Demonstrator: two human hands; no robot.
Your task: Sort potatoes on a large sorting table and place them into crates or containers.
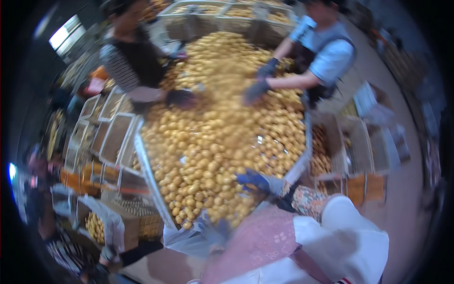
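Observation:
A large heap of small, round, yellow-brown fruits or tubers [202,156] covers the metal-rimmed sorting table [150,174] in front of me. My right hand [258,181], in a blue and grey glove, reaches over the near right side of the heap with its fingers apart. Down at the table's narrow near end is my left hand [215,231], gloved too and blurred. It is beside a clear plastic bag liner [186,243] and the lowest pieces of produce. Whether the left hand grips a piece or the liner, I cannot tell. An open cardboard box [156,266] stands below that end.
Two gloved co-workers [131,67] [322,53] reach into the heap from both far sides. Plastic crates [117,138] line the left, and more crates [358,142] the right. A filled, lined carton [129,227] stands at lower left, near another person [67,248].

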